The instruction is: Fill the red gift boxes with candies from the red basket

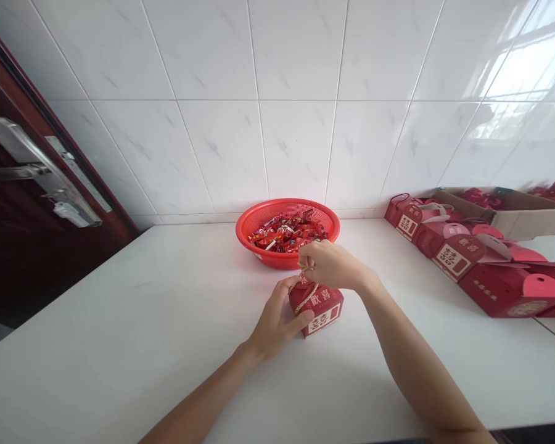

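A small red gift box [329,302] with white characters stands on the white counter, just in front of a red plastic basket [277,261]. My left hand [277,317] grips the box from its left side, with the thumb on the front. Above the box, the closed fingers of my right hand [328,264] hold a twisted gold cord [307,298], which loops down over the box top. Red-wrapped candies [289,234] fill the bottom of the basket.
Several red gift boxes [462,253] stand in rows at the right. Behind them is a cardboard box [531,223] with red items inside. A tiled wall [222,148] borders the counter's back, and a dark door with a metal handle [41,166] is at the left.
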The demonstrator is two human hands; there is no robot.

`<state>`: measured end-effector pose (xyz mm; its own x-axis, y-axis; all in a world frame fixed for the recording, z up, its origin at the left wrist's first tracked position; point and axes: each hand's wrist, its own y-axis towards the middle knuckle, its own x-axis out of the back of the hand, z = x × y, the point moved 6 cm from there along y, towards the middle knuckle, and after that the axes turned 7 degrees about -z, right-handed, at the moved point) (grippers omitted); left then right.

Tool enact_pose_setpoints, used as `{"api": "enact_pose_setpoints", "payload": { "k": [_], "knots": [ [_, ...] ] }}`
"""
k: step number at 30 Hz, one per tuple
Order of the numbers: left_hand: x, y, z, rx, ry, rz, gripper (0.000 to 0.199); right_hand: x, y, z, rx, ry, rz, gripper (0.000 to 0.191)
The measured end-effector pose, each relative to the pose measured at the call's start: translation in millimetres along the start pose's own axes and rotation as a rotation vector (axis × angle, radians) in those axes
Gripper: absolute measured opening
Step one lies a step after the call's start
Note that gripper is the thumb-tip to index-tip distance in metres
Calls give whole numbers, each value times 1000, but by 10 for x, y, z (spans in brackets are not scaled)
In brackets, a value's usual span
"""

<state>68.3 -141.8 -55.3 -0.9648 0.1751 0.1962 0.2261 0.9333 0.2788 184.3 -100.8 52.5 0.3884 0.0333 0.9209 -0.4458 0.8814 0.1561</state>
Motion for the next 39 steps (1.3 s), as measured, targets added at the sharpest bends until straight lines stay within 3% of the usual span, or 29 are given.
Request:
{"api": "enact_pose_setpoints", "payload": {
  "k": [12, 20, 29, 34, 39],
  "knots": [
    [17, -43, 11, 21, -35, -12, 60, -24, 23, -11, 15, 45, -10, 14],
    [48, -36, 2, 24, -31, -42, 69, 77, 19, -79, -25, 226, -162, 19],
    [80, -24, 92, 27, 15, -74, 69, 3, -85, -73, -36, 413, -254, 21],
    [58, -104, 44, -52, -24, -124, 85, 223, -332, -362, -113, 586, -401, 12],
    [22, -132, 85, -147, 67, -147, 62, 646, -769, -708, -215, 620, -597, 20]
  ]
}}
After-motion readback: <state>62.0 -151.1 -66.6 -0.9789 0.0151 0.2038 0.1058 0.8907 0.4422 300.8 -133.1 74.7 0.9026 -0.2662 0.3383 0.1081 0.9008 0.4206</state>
